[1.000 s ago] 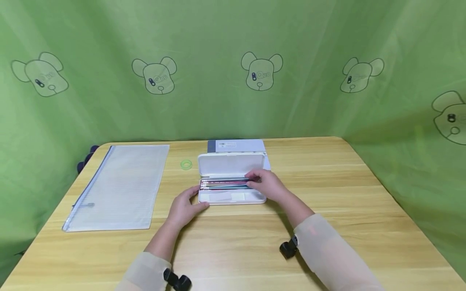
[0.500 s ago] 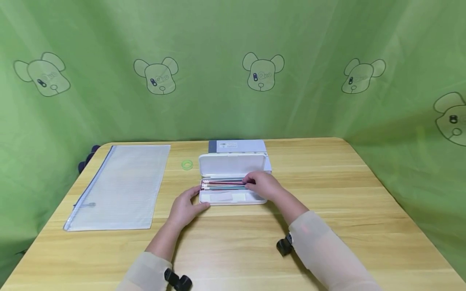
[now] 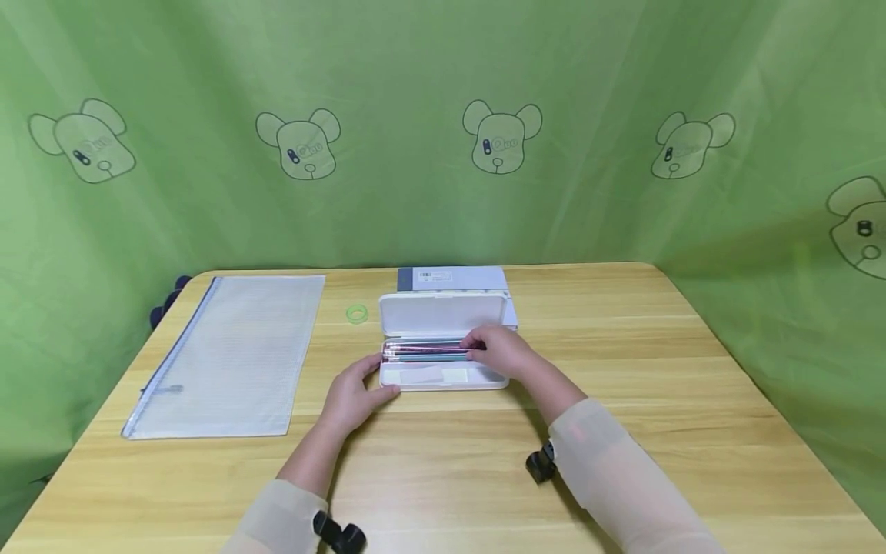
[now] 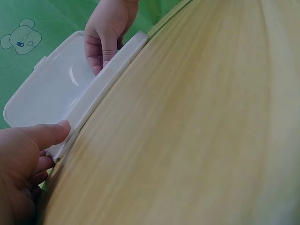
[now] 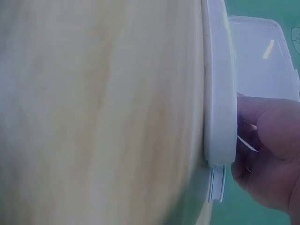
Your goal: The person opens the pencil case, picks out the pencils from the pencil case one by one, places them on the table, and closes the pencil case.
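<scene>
Short lettering is running across dark-outlined, round-eared cartoon animal heads [image 3: 502, 158] printed on a green fabric curtain [image 3: 588, 211]; a large round letter, apparently a Q, is leading smaller rounded ones, but blur is keeping the word from being read with certainty. One such head is appearing in the left wrist view, its lettering likewise blurring. On a flat, pale lavender-blue, book-like item [image 3: 477, 278] with a darker grey-blue band [image 3: 404, 278], a pale rectangular label [image 3: 440, 277] is carrying a dark barcode [image 3: 425, 275] beside print too small for reading.
</scene>
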Motion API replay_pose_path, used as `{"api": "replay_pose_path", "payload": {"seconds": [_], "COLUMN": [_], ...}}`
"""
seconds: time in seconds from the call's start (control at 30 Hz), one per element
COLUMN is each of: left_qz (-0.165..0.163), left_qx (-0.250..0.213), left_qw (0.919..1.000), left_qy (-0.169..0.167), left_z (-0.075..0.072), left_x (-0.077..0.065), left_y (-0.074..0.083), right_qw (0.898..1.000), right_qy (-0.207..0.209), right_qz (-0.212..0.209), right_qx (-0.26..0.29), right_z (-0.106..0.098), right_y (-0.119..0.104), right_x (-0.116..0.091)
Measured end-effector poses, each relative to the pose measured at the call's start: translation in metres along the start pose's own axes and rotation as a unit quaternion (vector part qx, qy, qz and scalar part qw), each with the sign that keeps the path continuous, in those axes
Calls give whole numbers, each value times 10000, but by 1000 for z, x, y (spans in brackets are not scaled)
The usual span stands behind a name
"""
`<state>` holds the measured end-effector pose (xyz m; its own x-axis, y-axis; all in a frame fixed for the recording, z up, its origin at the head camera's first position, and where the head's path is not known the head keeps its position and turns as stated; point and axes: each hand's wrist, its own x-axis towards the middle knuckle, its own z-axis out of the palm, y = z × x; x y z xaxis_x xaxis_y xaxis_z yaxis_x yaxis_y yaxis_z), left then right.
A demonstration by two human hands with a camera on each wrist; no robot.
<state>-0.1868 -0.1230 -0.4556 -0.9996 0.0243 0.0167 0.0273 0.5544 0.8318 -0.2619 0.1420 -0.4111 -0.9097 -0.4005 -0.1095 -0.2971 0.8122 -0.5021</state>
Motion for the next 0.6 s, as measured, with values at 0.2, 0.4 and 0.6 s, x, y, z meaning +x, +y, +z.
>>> {"api": "replay_pose_path", "payload": {"seconds": [0.2, 0.4, 0.6], "left_qz": [21, 86, 133], "left_qx": [41, 20, -16], "left_qw": [10000, 10000, 9999], "left_qy": [0, 8, 15], "left_z": [0, 0, -1], "left_x": [0, 2, 1], "left_y": [0, -1, -1], "right_qw": [9999, 9997, 9994], "right_qy": [-146, -221, -206], "right_qz": [8, -127, -228], "right_qx": [-9, -24, 161], "right_z": [-2, -5, -6], "right_y": [-2, -3, -3], "right_x": [1, 2, 2]}}
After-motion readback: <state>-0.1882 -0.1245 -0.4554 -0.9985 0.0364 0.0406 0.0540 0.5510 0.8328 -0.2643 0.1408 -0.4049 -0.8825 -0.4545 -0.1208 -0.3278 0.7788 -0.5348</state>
